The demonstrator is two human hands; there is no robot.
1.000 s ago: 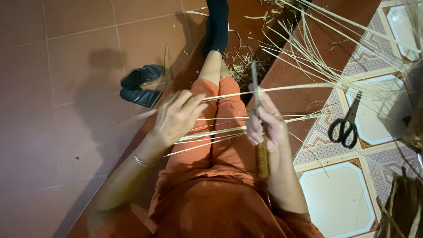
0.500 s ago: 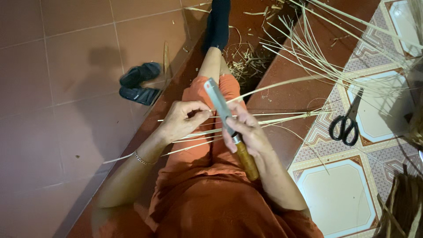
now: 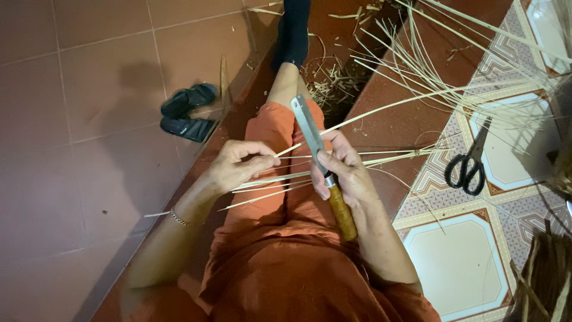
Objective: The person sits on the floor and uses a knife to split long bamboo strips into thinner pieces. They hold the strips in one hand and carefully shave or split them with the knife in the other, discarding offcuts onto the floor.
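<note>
The thin bamboo strips (image 3: 280,179) lie across the person's lap, over the orange trousers (image 3: 280,256). The left hand (image 3: 235,167) now pinches 1 strip end between thumb and fingers; half a second ago it sat closer to the blade. The right hand (image 3: 345,173), fingers pressed together around the grip, has tilted the knife (image 3: 322,164) so its flat blade points away up the leg, judged a pause between cuts. Scissors (image 3: 468,164) rest on the patterned tiles; 2 dark sandals (image 3: 189,112) sit on the floor. Where blade meets strip is hidden by the fingers.
</note>
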